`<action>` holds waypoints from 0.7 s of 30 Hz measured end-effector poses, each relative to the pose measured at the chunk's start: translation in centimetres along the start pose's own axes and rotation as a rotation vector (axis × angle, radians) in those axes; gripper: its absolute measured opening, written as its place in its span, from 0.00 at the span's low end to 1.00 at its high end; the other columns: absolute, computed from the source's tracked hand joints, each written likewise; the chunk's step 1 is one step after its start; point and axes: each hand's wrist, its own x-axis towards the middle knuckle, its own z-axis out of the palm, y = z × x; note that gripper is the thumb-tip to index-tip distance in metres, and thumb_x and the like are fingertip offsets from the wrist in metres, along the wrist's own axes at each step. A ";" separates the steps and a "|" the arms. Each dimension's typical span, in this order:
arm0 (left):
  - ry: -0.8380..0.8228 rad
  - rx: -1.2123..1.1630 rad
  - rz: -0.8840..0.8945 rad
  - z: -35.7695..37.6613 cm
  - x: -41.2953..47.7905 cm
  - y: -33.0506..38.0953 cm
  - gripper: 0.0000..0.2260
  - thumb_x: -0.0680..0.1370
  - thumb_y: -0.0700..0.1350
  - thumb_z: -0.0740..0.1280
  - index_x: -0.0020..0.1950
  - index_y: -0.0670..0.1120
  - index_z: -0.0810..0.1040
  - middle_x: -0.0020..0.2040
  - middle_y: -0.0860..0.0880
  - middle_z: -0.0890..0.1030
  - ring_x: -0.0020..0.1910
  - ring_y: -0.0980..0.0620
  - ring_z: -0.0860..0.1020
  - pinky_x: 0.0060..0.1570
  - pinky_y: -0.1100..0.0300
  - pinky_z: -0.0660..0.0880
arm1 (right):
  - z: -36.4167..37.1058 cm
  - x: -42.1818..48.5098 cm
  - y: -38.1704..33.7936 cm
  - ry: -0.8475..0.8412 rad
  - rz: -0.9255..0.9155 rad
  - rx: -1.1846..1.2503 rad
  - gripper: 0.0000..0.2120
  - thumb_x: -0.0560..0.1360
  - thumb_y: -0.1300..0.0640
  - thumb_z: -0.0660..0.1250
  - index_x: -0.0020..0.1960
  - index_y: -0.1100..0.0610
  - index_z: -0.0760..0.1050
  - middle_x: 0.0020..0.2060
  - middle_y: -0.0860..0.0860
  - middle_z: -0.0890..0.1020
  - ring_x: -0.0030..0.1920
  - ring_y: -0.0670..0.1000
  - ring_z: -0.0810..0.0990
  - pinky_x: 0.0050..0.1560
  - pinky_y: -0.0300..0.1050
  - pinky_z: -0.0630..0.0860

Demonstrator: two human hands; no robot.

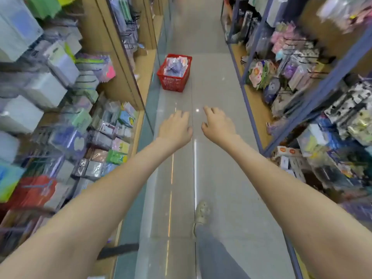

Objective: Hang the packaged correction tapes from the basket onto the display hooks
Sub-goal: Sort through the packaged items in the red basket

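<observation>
A red plastic basket [172,82] stands on the grey aisle floor ahead, close to the left shelving. It is filled with packaged correction tapes [176,65] in clear and purple wrapping. Both my arms stretch forward over the floor, well short of the basket. My left hand [175,127] and my right hand [218,123] are side by side, palms down, fingers loosely spread, and neither holds anything. Display hooks with hanging stationery packs [104,125] line the left shelves.
Wooden shelving [120,57] with packaged goods runs along the left of the narrow aisle. Blue-framed racks [314,93] with hanging packs run along the right. My leg and shoe [202,213] are on the tiled floor below. The view is motion-blurred at the sides.
</observation>
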 end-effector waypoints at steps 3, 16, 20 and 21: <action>-0.017 -0.024 -0.057 0.2 8.6 -2.2 0.19 0.80 0.47 0.59 0.69 0.43 0.66 0.66 0.42 0.71 0.62 0.41 0.71 0.49 0.53 0.70 | -0.2 9.2 1.5 0.003 -0.019 0.020 0.24 0.77 0.57 0.60 0.73 0.58 0.62 0.63 0.58 0.72 0.63 0.60 0.70 0.57 0.53 0.71; 0.044 -0.033 -0.047 -1.1 44.1 -14.3 0.19 0.77 0.44 0.62 0.67 0.39 0.70 0.61 0.40 0.74 0.60 0.40 0.73 0.53 0.45 0.73 | -1.0 46.2 3.9 -0.049 -0.127 0.031 0.26 0.76 0.57 0.61 0.73 0.57 0.61 0.63 0.58 0.72 0.62 0.61 0.71 0.57 0.53 0.72; 0.019 0.063 -0.017 -0.8 56.3 -18.0 0.16 0.78 0.44 0.59 0.64 0.41 0.70 0.59 0.42 0.74 0.58 0.40 0.73 0.47 0.49 0.71 | -1.0 58.7 5.4 -0.062 -0.096 0.041 0.27 0.77 0.56 0.60 0.75 0.55 0.59 0.66 0.57 0.70 0.65 0.60 0.69 0.59 0.52 0.71; 0.011 0.118 0.013 -0.9 59.2 -18.8 0.16 0.78 0.44 0.59 0.65 0.42 0.69 0.59 0.42 0.74 0.58 0.41 0.73 0.46 0.49 0.71 | -1.1 61.8 5.9 -0.069 -0.088 0.039 0.28 0.77 0.56 0.60 0.75 0.55 0.59 0.66 0.56 0.70 0.66 0.59 0.68 0.59 0.52 0.70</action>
